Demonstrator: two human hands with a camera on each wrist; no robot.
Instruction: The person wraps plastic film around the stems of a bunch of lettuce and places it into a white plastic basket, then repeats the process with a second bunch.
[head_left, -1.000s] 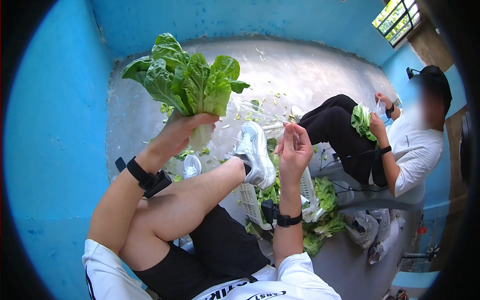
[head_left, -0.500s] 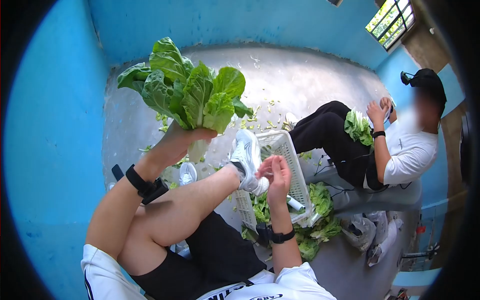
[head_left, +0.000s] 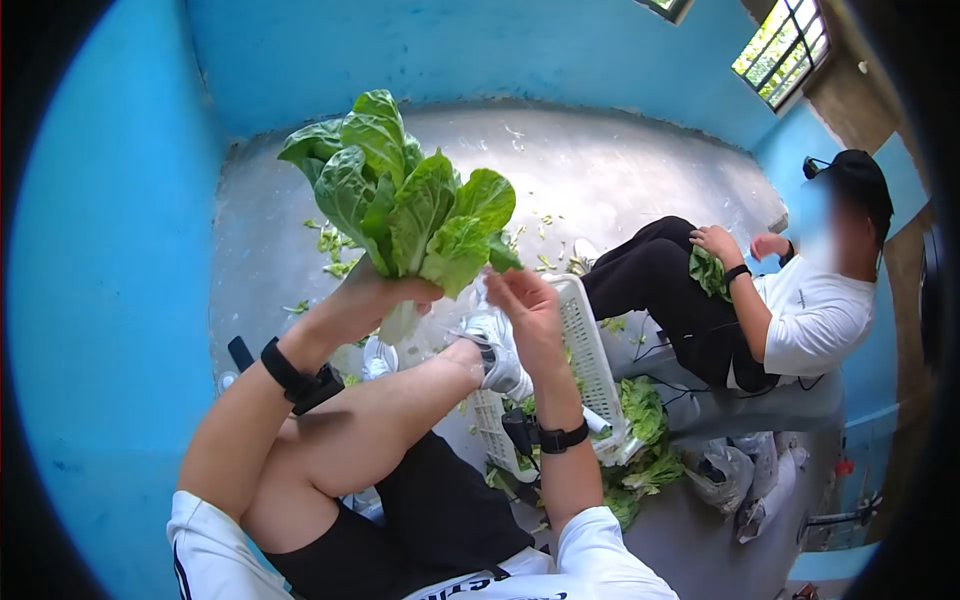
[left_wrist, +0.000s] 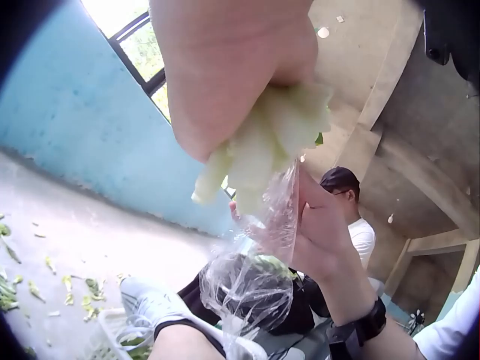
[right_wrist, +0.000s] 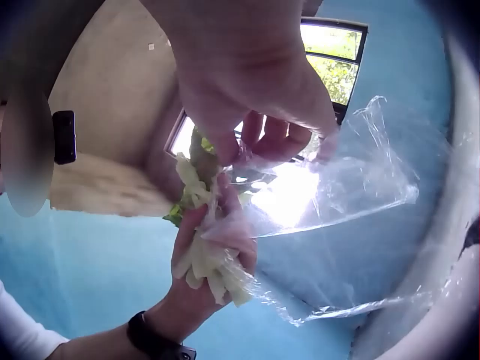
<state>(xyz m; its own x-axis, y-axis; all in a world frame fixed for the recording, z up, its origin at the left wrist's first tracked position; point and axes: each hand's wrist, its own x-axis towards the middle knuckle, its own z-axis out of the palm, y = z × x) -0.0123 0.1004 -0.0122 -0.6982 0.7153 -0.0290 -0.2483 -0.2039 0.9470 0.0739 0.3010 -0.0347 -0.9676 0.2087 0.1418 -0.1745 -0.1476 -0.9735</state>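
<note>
My left hand (head_left: pixel 375 300) grips a bunch of leafy greens (head_left: pixel 420 205) round its pale stalks, leaves fanned upward. In the left wrist view the cut stalk ends (left_wrist: pixel 255 161) stick out below the palm. Clear plastic film (left_wrist: pixel 247 289) hangs beside them. Close to the bunch, at its right, is my right hand (head_left: pixel 530 315), which pinches the film (right_wrist: pixel 337 195) with bent fingers in the right wrist view. Part of the film lies against the stalks (right_wrist: pixel 202 262) and my left hand's fingers.
Below my right arm stands a white plastic basket (head_left: pixel 590 345) with greens, and more leafy heads (head_left: pixel 645 410) lie beside it. A seated person (head_left: pixel 820 310) in a black cap is at the right, near plastic bags (head_left: pixel 725 475). Leaf scraps (head_left: pixel 335 240) litter the floor.
My right hand has moved left and up, close to the bunch. The bunch sits slightly further right and lower in the head view. The seated person's hands have shifted.
</note>
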